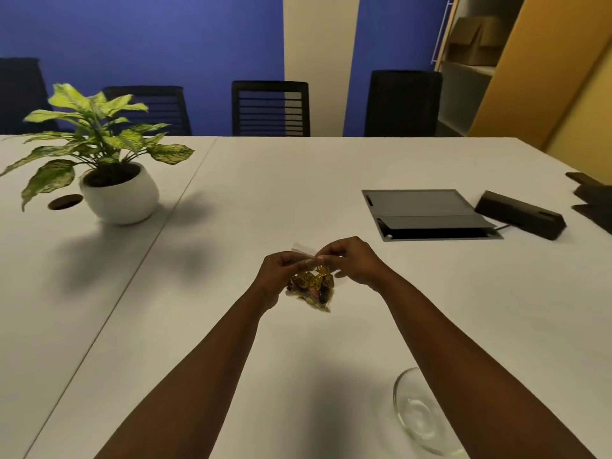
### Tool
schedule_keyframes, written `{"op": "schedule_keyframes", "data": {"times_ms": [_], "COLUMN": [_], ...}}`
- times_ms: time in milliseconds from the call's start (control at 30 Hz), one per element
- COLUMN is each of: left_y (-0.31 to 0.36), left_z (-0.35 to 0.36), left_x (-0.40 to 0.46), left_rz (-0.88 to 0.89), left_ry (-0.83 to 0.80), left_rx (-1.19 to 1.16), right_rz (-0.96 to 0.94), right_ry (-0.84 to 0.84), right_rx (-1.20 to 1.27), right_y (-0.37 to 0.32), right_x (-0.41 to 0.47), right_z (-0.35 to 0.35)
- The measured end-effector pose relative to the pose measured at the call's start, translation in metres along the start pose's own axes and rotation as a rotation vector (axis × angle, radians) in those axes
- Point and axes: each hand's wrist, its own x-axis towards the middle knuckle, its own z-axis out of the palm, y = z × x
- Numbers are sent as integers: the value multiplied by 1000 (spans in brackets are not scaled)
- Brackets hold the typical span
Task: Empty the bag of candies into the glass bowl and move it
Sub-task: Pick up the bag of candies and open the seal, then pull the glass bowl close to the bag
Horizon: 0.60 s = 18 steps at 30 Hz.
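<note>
A small clear plastic bag of candies (311, 288) in gold and dark wrappers hangs above the middle of the white table (298, 180). My left hand (281, 276) pinches the bag's top edge from the left. My right hand (351, 263) pinches the same edge from the right, fingertips almost touching the left ones. The glass bowl (417, 415) stands empty near the table's front edge, lower right, partly hidden by my right forearm.
A potted plant in a white pot (119, 197) stands at the left beside a round cable hole (64, 202). A grey cable box with its lid open (427, 213) and a black bar-shaped device (520, 213) lie at the right. Black chairs line the far edge.
</note>
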Motion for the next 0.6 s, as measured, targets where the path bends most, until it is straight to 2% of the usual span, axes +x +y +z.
{"op": "schedule_keyframes", "data": {"times_ms": [100, 200, 267, 400, 467, 600], "left_y": [-4, -7, -10, -15, -16, -20], "left_z": [10, 14, 15, 19, 20, 27], "left_x": [3, 4, 5, 3, 2, -1], "left_rz": [-23, -37, -50, -71, -76, -99], "left_ry": [29, 58, 71, 75, 80, 103], "left_rx": [-42, -73, -73, -83, -99, -108], "right_rz": [30, 152, 285, 587, 680, 719], "right_ry": [-7, -37, -130, -459, -576, -575], "right_rx": [137, 234, 108, -304, -430, -457], "right_y": [14, 40, 67, 122, 141, 161], "right_x": [-7, -18, -29, -60, -73, -92], "right_z": [-14, -36, -51, -63, -60, -52]}}
